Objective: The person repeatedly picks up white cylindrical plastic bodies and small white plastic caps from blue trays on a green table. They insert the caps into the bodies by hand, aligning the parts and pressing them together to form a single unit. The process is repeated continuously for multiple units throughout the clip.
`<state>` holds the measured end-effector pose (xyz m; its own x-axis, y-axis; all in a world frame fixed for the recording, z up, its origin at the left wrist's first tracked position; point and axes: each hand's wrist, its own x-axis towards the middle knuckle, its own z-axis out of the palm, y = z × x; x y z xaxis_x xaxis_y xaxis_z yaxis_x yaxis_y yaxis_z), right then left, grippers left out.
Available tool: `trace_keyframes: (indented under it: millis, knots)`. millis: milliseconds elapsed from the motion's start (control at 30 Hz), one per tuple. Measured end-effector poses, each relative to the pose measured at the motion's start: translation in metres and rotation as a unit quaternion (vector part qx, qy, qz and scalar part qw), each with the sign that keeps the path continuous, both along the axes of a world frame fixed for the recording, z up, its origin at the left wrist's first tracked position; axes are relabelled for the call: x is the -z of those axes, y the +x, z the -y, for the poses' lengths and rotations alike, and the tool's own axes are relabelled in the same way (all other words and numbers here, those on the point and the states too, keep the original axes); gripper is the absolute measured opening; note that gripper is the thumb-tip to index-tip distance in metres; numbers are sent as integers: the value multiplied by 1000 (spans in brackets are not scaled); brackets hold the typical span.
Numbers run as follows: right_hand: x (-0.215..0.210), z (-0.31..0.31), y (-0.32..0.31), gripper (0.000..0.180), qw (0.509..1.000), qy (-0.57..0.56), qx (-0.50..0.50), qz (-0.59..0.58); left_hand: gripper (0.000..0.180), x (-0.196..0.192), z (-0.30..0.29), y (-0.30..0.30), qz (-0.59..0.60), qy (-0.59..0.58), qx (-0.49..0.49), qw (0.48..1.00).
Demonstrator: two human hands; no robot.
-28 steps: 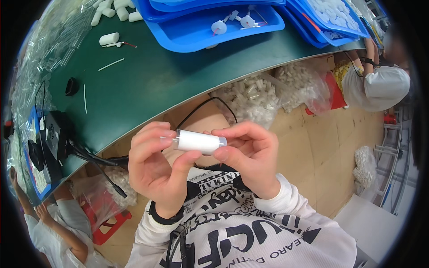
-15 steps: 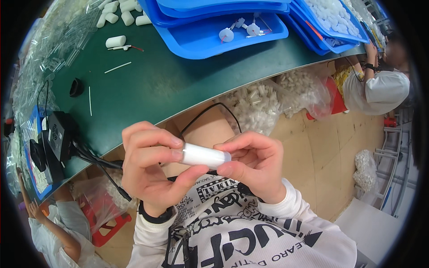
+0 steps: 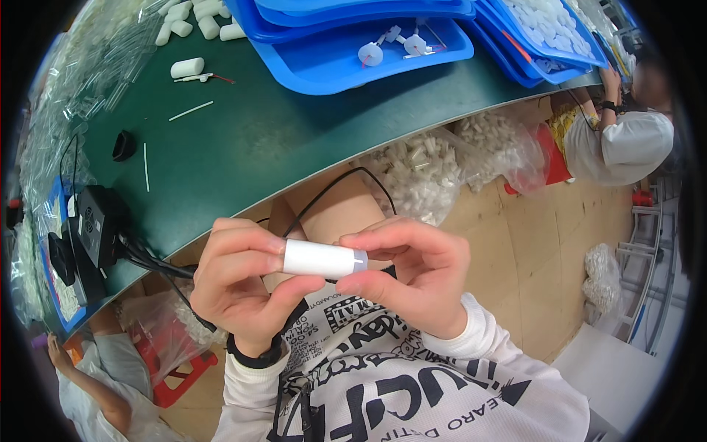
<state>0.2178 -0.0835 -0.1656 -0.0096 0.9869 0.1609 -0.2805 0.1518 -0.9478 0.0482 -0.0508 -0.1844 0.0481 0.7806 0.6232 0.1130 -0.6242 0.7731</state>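
In front of my chest, between both hands, lies a short white cylinder (image 3: 318, 258) with a translucent cap-like right end. My left hand (image 3: 247, 276) grips its left end between the fingertips and thumb. At the capped end, my right hand (image 3: 412, 269) pinches it with thumb and forefinger. A small white slot or stem shows on that end. Up on the green table (image 3: 243, 140), a similar white cylinder (image 3: 187, 68) lies beside a thin white piece with red wire (image 3: 204, 77).
Stacked blue trays (image 3: 324, 77) stand at the far edge, the front one with small wired parts. Heaped clear tubes (image 3: 81, 96) fill the left. A black device (image 3: 99, 225) with cables sits at the table's left edge. Bagged white parts (image 3: 416, 166) lie below. Co-workers sit on both sides.
Both hands and the white cylinder have shifted slightly left. The cylinder lies more level, and my right fingers have opened a little around its capped end.
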Motion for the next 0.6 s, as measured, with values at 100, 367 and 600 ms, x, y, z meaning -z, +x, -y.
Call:
trace_keyframes:
  millis: [100,367,600]
  knots:
    - [-1,1,4,34,999,7,-16,49,39,2,0,-3,9,23,15,1000]
    - [4,-4,3,27,994,75,25,82,37,6,2,0,19,37,12,999]
    - [15,-2,8,25,995,41,34,83,35,14,4,6,4,6,9,1000]
